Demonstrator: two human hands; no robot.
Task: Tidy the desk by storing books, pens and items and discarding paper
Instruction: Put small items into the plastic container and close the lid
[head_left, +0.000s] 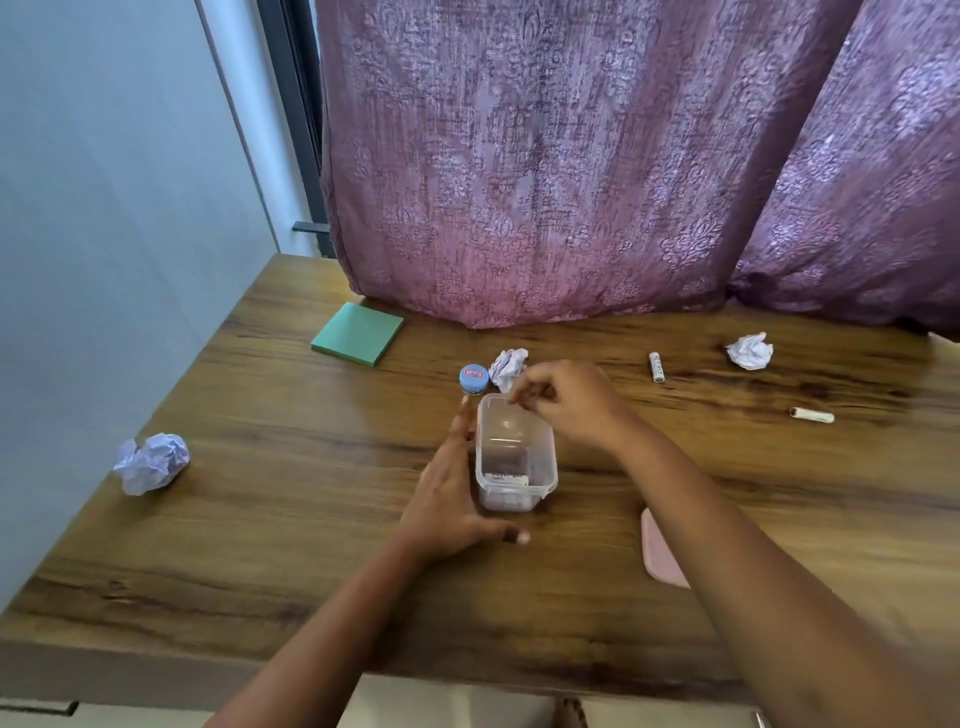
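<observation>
1. Lying straight and loose, the fingers (462, 421) of the left hand (447, 488) ran along the left wall of the clear container (517, 457). They gripped nothing, and the thumb reached across in front of the container's near end.
2. The fingertips (519, 392) of the right hand (566, 402) were curled and bunched together just above the container's far rim. I could not tell whether they pinched anything or were simply closed.
3. The container stood upright and lidless near the middle of the wooden desk (260, 519), between the two hands. Something with a white label (510, 479) lay inside, toward its near end.
4. Just beyond the far-left corner of the container sat a small blue jar (474, 378). The middle paper ball (508, 368) lay right beside the jar, on its right.
5. Farther back and to the left lay a green sticky-note pad (357, 334), flat on the desk near the hem of the purple curtain (571, 156).
6. The left paper ball (151, 462) rested well apart, near the desk's left edge.
7. To the right of the hands lay two white cylinders: the far cylinder (657, 367) and, farther right, the near cylinder (812, 414).
8. The right paper ball (749, 351) lay at the far right, close to the curtain.
9. A pink flat object (662, 551) showed at the near right, partly hidden by the right forearm.
</observation>
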